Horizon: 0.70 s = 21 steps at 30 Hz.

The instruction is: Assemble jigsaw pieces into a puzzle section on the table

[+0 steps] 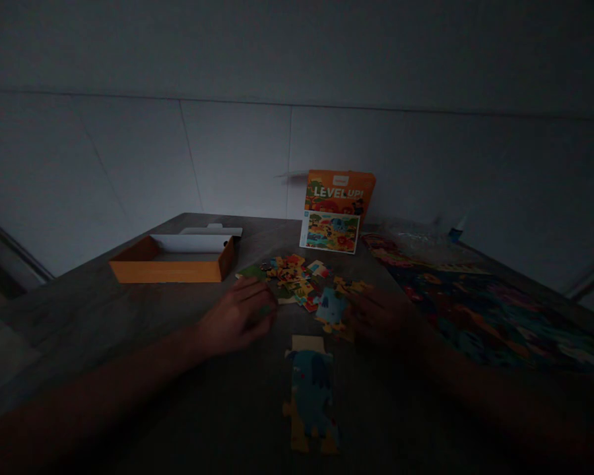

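My left hand (240, 315) is closed, its fingers curled at the left edge of a loose pile of puzzle pieces (290, 272). A small greenish patch shows by its fingertips; I cannot make out what it is. On the right, my right hand (383, 311), dark and slightly blurred, pinches a light-blue puzzle piece (331, 305) with an orange lower edge. Yellow-orange pieces lie close to those fingers. Nearer to me, several joined pieces form a blue elephant (311, 392) on the grey table, with a pale strip along the top.
An open orange box (171, 271) sits at the left. At the back, an orange "LEVEL UP!" box (340, 185) stands upright with a picture card (330, 232) leaning on it. A colourful, mostly dark picture sheet (475, 303) covers the right side, with clear plastic (416, 239) behind.
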Available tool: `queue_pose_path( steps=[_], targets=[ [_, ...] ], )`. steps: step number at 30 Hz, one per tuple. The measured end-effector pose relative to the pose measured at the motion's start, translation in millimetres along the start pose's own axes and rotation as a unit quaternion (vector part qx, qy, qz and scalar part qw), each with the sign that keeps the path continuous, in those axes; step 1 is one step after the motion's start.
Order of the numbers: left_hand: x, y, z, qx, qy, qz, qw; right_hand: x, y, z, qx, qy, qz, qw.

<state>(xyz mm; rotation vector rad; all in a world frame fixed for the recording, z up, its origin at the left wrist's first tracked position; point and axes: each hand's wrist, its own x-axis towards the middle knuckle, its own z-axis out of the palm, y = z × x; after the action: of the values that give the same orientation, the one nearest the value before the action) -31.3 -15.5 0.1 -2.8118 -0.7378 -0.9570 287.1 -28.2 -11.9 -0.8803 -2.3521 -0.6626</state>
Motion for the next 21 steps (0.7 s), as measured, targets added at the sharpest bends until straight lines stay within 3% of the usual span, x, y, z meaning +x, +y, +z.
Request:
queue_pose_path(
  steps=[4,7,9,15,21],
  targets=[
    [-6,-26,-1.4,0.065,0.025,-0.091,0.993,-1,18,5,-0.044,-0.09,0.111,0.989],
    [-11,-45,-0.2,0.106,0.024,-0.163,0.981,2,20,5,-0.042,-0.139,0.239,0.96],
    [-14,-54,1.1,0.123,0.017,-0.196,0.973,5,18,5,-0.04,-0.173,0.28,0.943],
    [-18,-59,1.7,0.118,0.011,-0.217,0.969,9,16,0,-0.03,-0.21,0.301,0.93],
    [-14,-52,0.7,0.166,-0.045,-0.238,0.956,9,16,2,0.002,-0.206,0.327,0.922]
  ],
)
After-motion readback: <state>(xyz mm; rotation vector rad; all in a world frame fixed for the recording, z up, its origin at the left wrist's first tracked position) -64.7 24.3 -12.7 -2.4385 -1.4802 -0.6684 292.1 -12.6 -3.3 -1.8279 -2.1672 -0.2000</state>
